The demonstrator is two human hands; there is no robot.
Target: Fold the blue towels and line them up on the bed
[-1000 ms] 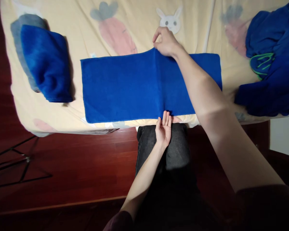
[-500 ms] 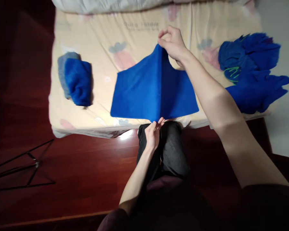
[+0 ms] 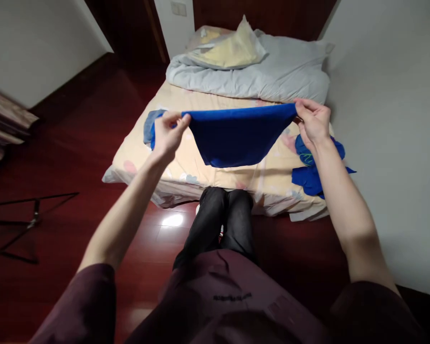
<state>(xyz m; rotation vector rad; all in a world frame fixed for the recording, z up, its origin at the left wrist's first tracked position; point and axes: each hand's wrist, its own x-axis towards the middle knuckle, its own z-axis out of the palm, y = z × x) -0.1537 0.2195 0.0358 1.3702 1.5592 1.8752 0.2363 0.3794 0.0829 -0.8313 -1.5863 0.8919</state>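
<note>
A blue cloth (image 3: 240, 136) hangs folded between my hands above the bed, its top edge pulled straight and its lower part narrower. My left hand (image 3: 167, 134) pinches the top left corner between thumb and fingers. At the opposite top corner, my right hand (image 3: 315, 122) grips the fabric the same way. Partly behind my left hand lies a grey and blue folded bundle (image 3: 151, 126). Near my right forearm, crumpled blue fabric (image 3: 308, 179) rests on the bed, along with a blue piece bearing green cord (image 3: 303, 148), partly hidden by that arm.
The bed's patterned sheet (image 3: 136, 157) stretches below the cloth. A grey quilt (image 3: 290, 67) and a yellowish pillow (image 3: 232, 50) are piled at the far end. On the right stands a wall (image 3: 387, 119). A black stand's legs (image 3: 32, 222) are on the floor at left.
The cloth has been lifted off the bed and folded over. My hands have gone from its far and near edges to its left and right corners. The view has tilted up.
</note>
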